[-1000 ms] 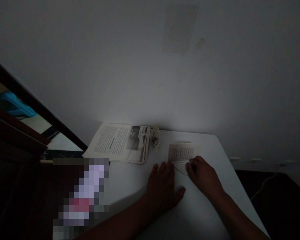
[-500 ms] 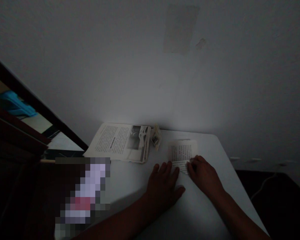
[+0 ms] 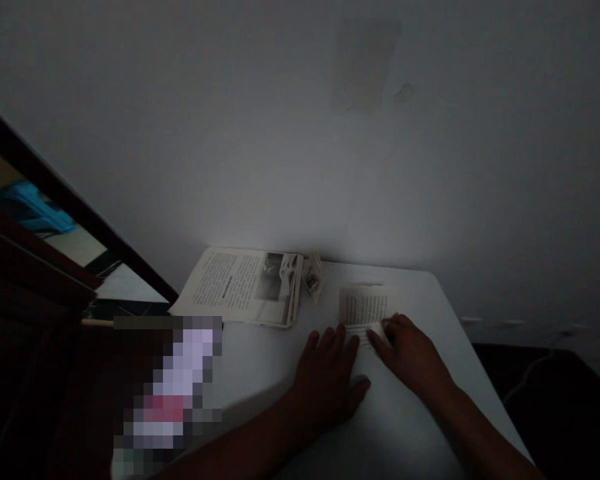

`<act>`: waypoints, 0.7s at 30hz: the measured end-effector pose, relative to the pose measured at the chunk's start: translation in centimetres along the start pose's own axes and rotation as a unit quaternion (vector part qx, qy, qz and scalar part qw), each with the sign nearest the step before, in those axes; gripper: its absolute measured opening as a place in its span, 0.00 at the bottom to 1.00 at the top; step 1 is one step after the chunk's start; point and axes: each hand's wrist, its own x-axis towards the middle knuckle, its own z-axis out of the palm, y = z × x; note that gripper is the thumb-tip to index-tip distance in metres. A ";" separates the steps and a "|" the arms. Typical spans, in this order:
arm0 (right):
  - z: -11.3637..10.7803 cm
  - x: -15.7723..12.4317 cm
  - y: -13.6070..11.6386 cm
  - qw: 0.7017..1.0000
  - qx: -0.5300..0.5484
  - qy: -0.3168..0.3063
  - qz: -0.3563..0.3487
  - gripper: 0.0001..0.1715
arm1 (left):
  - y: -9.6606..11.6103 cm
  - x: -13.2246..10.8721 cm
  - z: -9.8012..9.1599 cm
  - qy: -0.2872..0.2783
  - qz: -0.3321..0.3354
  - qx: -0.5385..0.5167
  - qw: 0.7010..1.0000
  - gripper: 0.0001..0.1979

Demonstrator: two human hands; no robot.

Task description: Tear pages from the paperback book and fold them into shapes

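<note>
A small sheet of printed paper [image 3: 365, 305] lies on the white table, its lower part folded over. My left hand [image 3: 325, 373] rests on the table with fingers spread, its fingertips touching the paper's lower left edge. At the lower right of the paper, my right hand [image 3: 413, 353] has its thumb and curled fingers on the folded part, pinching it. Part of the fold is hidden by the fingers. A small folded paper piece [image 3: 313, 277] stands farther back, beside a stack of printed pages [image 3: 230, 293].
The white table [image 3: 260, 357] stands against a grey wall [image 3: 260, 133]. A blurred-out object [image 3: 180, 380] is at the table's left edge. A dark-framed opening with a blue item [image 3: 35, 207] is at far left. A cable [image 3: 525, 377] hangs at right.
My right thumb has shifted left and down a little across the folded part of the paper. My left hand stays in place. The view has tilted slightly.
</note>
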 end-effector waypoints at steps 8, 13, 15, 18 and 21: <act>0.1 0.1 -0.4 0.999 -0.030 -0.005 0.042 0.24 | 0.1 0.2 -0.2 -0.007 -0.009 -0.012 1.000 0.32; -0.2 -0.2 -0.1 0.999 -0.027 -0.018 0.043 0.24 | 0.1 0.2 -0.4 -0.011 -0.010 -0.015 1.000 0.32; -0.4 -0.4 0.2 0.998 -0.032 -0.023 0.045 0.23 | 0.2 0.2 -0.4 -0.012 -0.012 -0.016 1.000 0.33; -0.6 -1.0 0.8 0.998 -0.034 -0.023 0.050 0.23 | 0.1 0.2 -0.4 -0.011 -0.013 -0.018 1.000 0.33; -0.9 -1.8 1.3 0.998 -0.025 -0.019 0.060 0.22 | 0.1 0.3 -0.4 -0.009 -0.010 -0.018 1.000 0.33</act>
